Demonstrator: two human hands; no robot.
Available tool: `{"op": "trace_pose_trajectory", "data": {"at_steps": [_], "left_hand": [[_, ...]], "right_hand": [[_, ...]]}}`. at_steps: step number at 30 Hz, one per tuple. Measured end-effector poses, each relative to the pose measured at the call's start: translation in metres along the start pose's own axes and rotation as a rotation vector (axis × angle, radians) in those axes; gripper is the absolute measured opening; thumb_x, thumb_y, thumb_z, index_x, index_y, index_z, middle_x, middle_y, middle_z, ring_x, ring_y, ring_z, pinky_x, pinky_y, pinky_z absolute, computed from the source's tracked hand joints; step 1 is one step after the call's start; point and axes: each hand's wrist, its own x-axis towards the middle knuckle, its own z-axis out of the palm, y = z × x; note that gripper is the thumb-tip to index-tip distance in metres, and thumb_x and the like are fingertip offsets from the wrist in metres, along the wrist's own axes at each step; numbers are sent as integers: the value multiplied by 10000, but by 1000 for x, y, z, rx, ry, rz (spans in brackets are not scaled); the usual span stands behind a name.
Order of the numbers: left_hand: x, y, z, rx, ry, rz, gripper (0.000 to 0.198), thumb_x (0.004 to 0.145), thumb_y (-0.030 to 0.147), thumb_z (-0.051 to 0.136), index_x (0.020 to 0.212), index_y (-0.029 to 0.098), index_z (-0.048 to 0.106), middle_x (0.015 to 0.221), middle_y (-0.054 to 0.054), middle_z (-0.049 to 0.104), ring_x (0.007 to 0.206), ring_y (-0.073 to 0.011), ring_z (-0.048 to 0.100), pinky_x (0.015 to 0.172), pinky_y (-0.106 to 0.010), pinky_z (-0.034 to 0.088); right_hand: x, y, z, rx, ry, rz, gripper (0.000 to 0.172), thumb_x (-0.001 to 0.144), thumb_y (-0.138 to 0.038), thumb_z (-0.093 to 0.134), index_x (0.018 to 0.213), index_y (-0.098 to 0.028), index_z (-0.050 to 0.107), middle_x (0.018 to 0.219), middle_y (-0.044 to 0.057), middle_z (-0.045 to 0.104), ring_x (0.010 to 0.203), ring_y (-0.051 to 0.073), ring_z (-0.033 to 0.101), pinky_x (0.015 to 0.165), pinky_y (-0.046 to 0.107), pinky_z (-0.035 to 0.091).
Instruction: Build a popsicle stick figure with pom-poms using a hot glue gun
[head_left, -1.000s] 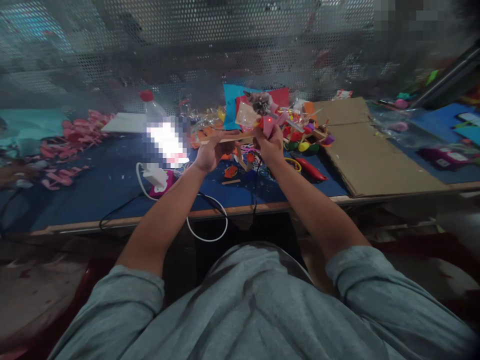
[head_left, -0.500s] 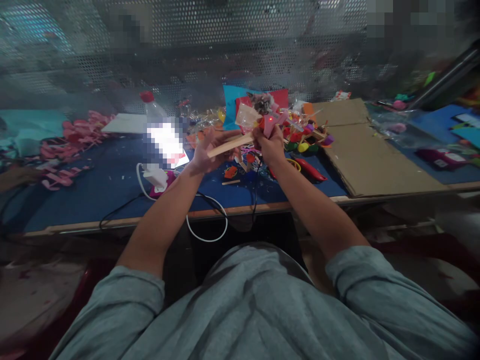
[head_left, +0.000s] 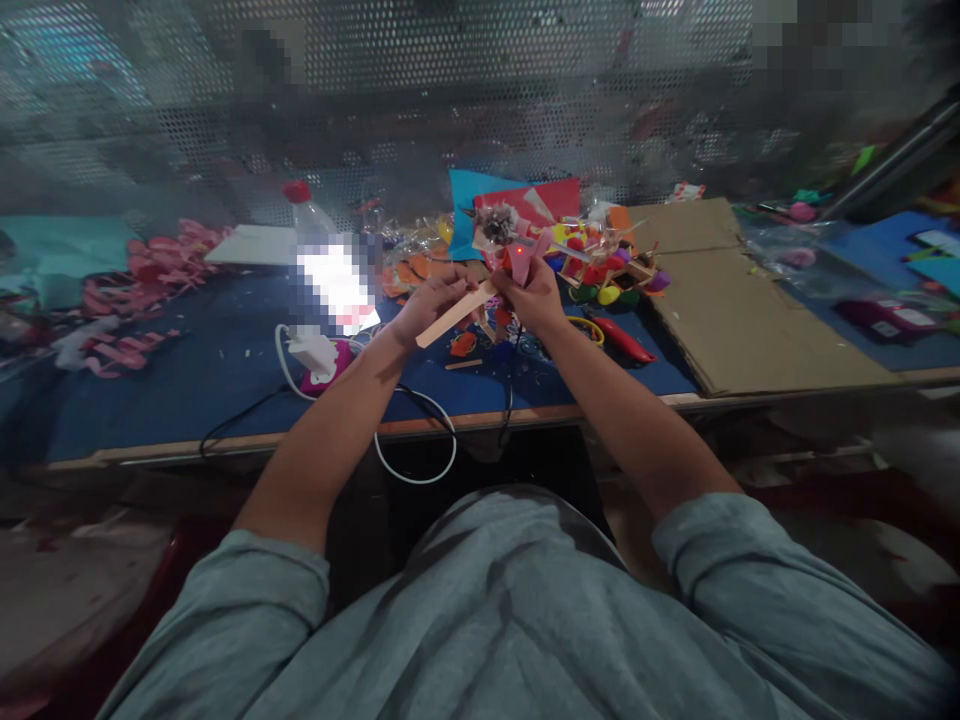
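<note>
My left hand (head_left: 429,305) is closed on a flat wooden stick (head_left: 450,316), which slants down to the left. My right hand (head_left: 534,296) grips a pink glue gun (head_left: 523,257) with a small red light lit on it. Its black cord (head_left: 511,385) drops over the table's front edge. The gun's tip sits at the stick's upper end, with both hands almost touching above the blue table (head_left: 187,385). A small tinsel-like bundle (head_left: 498,222) shows just behind the gun.
A heap of colourful craft bits (head_left: 607,265) lies behind my hands. Brown cardboard (head_left: 742,310) covers the table's right side. On the left stand a red-capped bottle (head_left: 307,225), a white charger (head_left: 309,350) with cable, and pink pieces (head_left: 142,275). A perforated metal screen (head_left: 375,90) backs the table.
The stick went from level to slanting down to the left. Both hands dropped a little toward the table, and the clear wrapper seen above them earlier is out of sight.
</note>
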Motion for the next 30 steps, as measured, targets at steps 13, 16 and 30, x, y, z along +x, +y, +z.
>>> {"op": "trace_pose_trajectory", "data": {"at_steps": [13, 16, 30], "left_hand": [[-2, -6, 4, -24, -10, 46, 453, 906, 612, 833, 1002, 231, 607, 716, 2, 710, 593, -124, 688, 548, -239, 518], [0, -7, 2, -31, 14, 49, 448, 922, 625, 810, 1022, 237, 612, 710, 3, 701, 592, -127, 685, 547, -245, 515], [20, -20, -26, 137, 515, 376, 478, 891, 646, 842, 1097, 262, 646, 733, 37, 603, 608, -100, 596, 581, -260, 417]], "right_hand": [[2, 2, 1, 65, 64, 13, 649, 781, -801, 837, 1086, -276, 606, 722, -41, 618, 557, 132, 566, 500, 305, 493], [4, 3, 1, 91, 100, 21, 682, 758, -825, 838, 1109, -277, 631, 691, -52, 613, 539, 133, 570, 500, 304, 499], [7, 0, -10, 15, 156, 30, 755, 720, -1029, 660, 839, -284, 622, 507, -69, 476, 435, 130, 479, 436, 318, 405]]}}
